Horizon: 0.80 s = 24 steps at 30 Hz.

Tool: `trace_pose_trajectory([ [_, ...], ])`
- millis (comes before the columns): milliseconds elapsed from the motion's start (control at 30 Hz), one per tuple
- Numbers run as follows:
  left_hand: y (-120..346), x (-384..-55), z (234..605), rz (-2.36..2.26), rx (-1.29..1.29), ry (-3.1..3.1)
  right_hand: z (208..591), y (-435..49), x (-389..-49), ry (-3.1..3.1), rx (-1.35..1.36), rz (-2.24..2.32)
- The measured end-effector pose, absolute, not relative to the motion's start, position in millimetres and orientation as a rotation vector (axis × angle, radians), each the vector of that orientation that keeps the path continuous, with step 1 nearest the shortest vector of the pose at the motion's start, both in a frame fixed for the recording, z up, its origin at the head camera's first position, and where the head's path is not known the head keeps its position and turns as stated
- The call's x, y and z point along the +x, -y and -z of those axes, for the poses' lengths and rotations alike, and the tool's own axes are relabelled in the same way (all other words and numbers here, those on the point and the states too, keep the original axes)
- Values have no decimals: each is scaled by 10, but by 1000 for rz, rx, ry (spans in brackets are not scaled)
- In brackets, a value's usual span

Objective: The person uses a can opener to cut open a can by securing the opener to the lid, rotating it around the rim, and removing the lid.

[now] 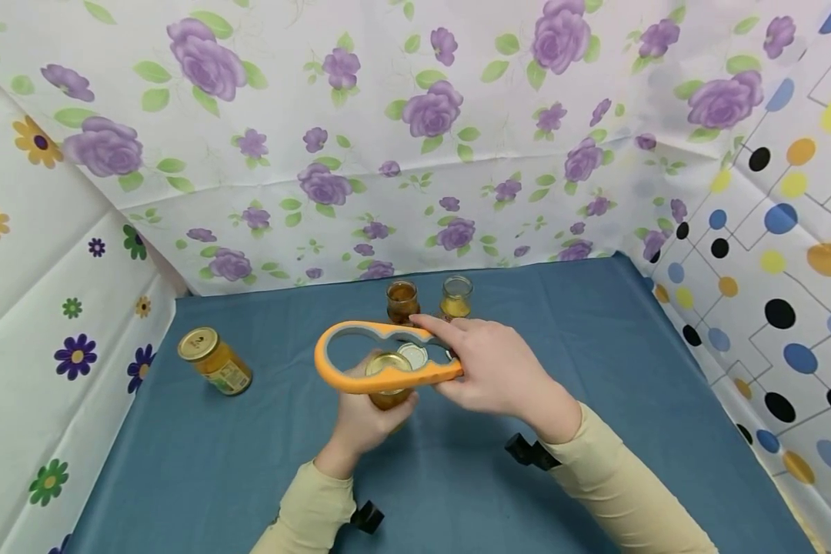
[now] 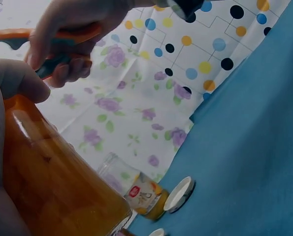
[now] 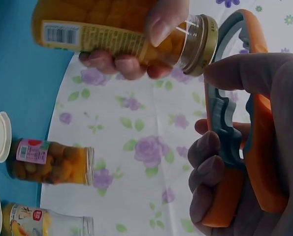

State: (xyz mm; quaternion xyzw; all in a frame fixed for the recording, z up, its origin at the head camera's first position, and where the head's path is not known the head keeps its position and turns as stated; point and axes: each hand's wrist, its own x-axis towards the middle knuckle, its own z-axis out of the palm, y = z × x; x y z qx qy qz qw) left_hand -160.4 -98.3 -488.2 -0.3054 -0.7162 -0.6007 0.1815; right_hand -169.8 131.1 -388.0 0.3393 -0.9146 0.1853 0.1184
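My left hand (image 1: 365, 423) grips a glass jar (image 3: 112, 29) of orange chunks, held roughly upright, its gold lid (image 3: 209, 45) on, its yellowish label (image 3: 97, 40) printed with a barcode. In my right hand (image 1: 495, 369) I hold an orange opener (image 1: 388, 378), a long loop with a scalloped grey lining, just above the lid; whether they touch, I can't tell.

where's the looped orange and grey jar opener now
In the head view, near centre, the looped orange and grey jar opener is in the right hand, over the gold-lidded glass jar the left hand grips.
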Motion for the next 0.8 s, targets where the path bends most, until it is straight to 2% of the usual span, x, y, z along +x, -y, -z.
trace_pose_trajectory([
  [567, 890, -1608, 4932, 1576, -935, 2051, 3900, -1299, -1637, 2722, 1116, -422],
  [800, 894, -1632, 4947, 1503, -950, 2055, 3934, -1321, -1599, 2736, 1088, -466],
])
